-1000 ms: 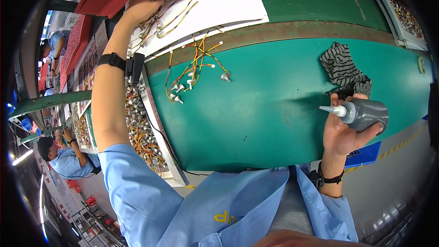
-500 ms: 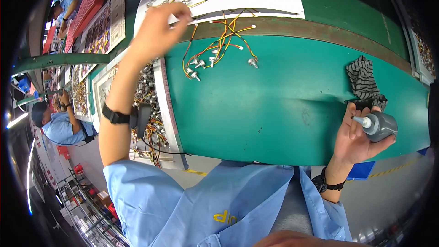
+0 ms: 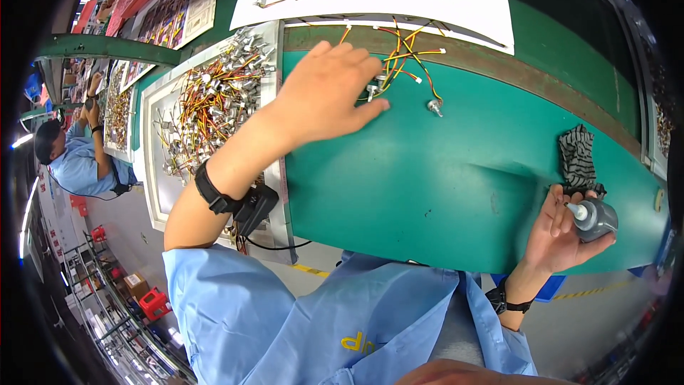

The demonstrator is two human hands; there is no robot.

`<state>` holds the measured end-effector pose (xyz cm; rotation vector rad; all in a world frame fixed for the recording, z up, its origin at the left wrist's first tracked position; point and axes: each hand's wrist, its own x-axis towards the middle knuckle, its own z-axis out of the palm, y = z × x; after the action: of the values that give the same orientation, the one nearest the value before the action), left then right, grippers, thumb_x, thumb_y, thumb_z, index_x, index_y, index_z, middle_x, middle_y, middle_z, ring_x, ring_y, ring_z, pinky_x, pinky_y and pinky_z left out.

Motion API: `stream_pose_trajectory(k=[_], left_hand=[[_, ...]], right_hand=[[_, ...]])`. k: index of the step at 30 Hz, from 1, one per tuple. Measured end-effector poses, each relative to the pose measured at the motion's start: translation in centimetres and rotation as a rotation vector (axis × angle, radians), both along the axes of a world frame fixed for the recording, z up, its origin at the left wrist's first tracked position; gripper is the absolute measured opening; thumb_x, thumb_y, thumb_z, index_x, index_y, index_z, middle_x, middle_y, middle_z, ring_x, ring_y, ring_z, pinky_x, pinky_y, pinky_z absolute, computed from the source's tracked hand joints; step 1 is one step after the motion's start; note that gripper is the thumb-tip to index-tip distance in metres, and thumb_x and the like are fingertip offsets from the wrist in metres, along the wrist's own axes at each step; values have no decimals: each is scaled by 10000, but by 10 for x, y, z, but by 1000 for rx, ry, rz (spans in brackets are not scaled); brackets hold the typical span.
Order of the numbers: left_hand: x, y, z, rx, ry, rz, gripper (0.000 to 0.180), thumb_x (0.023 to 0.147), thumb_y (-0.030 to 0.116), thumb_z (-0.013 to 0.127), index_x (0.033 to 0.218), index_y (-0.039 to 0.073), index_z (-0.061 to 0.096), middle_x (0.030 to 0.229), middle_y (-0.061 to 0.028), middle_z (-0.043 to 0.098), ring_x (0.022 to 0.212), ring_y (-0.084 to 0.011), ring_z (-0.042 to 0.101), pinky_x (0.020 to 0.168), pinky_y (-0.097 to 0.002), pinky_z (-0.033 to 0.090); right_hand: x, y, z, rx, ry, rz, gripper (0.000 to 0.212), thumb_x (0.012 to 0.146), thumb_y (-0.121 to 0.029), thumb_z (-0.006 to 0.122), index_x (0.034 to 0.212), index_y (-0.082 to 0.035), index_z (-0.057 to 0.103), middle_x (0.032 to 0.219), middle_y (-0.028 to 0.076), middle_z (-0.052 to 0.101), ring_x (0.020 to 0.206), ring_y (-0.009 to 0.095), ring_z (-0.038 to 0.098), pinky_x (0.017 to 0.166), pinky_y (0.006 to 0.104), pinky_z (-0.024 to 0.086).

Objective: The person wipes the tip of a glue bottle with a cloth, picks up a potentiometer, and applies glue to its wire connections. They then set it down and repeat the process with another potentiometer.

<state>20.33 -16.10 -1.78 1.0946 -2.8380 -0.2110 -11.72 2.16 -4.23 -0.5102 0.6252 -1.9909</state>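
Note:
My left hand [image 3: 331, 93] is palm down over a loose bunch of potentiometers with red, yellow and black wires [image 3: 407, 53] on the green mat [image 3: 399, 178]. Its thumb stands apart from the fingers, and nothing shows in its grasp; the fingertips are partly hidden. Beside the bunch, one potentiometer [image 3: 434, 106] lies with its wires running back. At the right, my right hand [image 3: 559, 232] is palm up, holding a grey squeeze bottle [image 3: 596, 219] with a pale pointed nozzle. A striped dark cloth [image 3: 577, 155] lies just beyond that hand.
A white-framed tray [image 3: 153, 164] of heaped wired potentiometers [image 3: 214, 100] stands left, under my left forearm. More lie in rows on a white sheet [image 3: 456, 0] beyond the brown ledge [image 3: 491, 71]. A co-worker [image 3: 82, 153] stands at far left.
My left hand has come down from the white sheet's edge to the wired potentiometers on the mat, its thumb now spread. The right hand still holds the bottle. The whole view has shifted slightly.

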Motion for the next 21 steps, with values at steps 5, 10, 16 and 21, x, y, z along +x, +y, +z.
stream_pose_trajectory(k=[5,10,16,21], left_hand=[[5,-2,-14,-2,62,48,236,786,191,672,964,52,603,884,-89,602,925,-239,562,795,-382,419],[0,-5,-22,-69,152,-11,238,766,141,686,955,59,568,849,-90,581,863,-259,558,759,-374,421],[1,1,-12,237,348,-6,208,756,74,642,948,26,582,842,-113,590,842,-278,588,726,-399,471],[3,26,9,574,514,-30,222,757,46,642,966,18,574,849,-111,589,826,-256,597,727,-376,484]], right_hand=[[1,-5,-7,11,19,70,689,936,-580,455,1149,74,505,668,66,526,471,105,304,919,340,315],[5,-5,-4,99,11,-12,690,935,-582,459,1151,71,505,652,68,527,471,106,306,956,346,311],[9,-6,-6,143,-33,-37,717,916,-615,471,1162,57,506,622,56,492,478,114,334,1026,374,311],[9,-5,-8,160,-52,-44,741,900,-634,485,1185,50,503,637,58,505,485,120,366,1050,392,314]])
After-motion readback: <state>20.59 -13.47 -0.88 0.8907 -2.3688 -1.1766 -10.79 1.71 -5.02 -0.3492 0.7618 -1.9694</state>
